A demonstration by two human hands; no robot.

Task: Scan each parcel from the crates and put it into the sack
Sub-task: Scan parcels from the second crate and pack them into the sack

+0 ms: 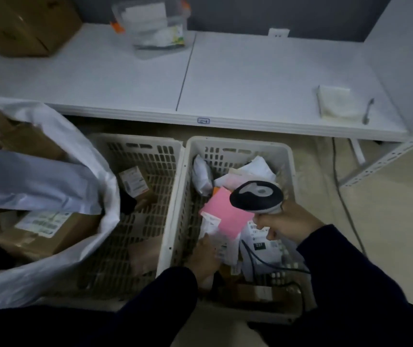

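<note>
Right hand [291,221] clenches the barcode scanner [256,196]; left hand [204,259] touches a white labelled parcel [210,227], grip unclear. Likely trouble: the scanner cable [252,256], draped across the right crate [238,141], may snag lifted parcels.

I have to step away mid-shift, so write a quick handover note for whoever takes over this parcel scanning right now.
Right hand grips the barcode scanner over the right crate.
Left hand is down in that crate on a white labelled parcel; its grip is too blurred to tell.
Done: the sack, on the left, already holds cardboard boxes and a pale mailer bag.
Left: a few parcels in the left crate and many in the right one, including a pink parcel. Scan each, then sack it.
</note>
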